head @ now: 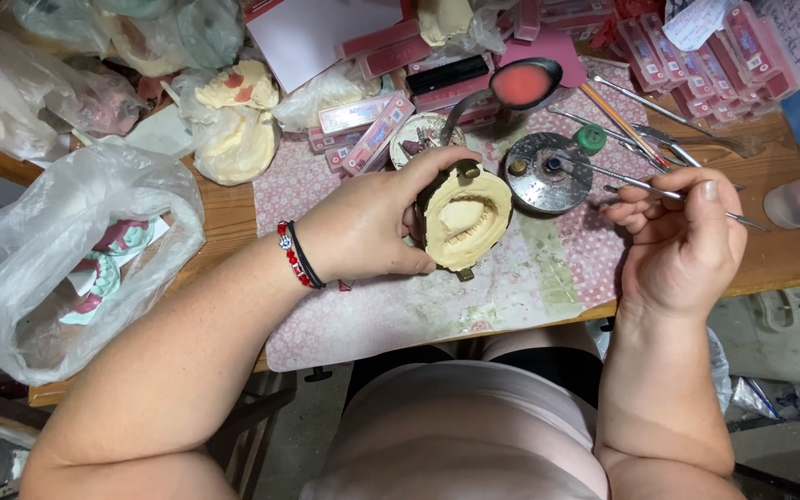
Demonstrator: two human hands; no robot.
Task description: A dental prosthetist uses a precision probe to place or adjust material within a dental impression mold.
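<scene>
Left hand (363, 227) had a full grip around the dental mould (463, 218), tilting it up above the worktop (224, 218). Right hand (682, 236) pinched a thin metal tool (645, 185) between its fingers, off to the side of the mould. Looked to me like mid-carving on the teeth; next move probably needed the tool tip brought carefully into the mould's hollow. The worktop was wood with a pink patterned mat (511, 296), and plastic bags (76, 259), pink boxes (372, 130) and a round metal burner (548, 171) cluttered it.

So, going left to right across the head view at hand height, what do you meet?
Clear plastic bag → red and black bracelets → left hand → cream dental cast → round metal dish → right hand holding a thin metal tool.
</scene>
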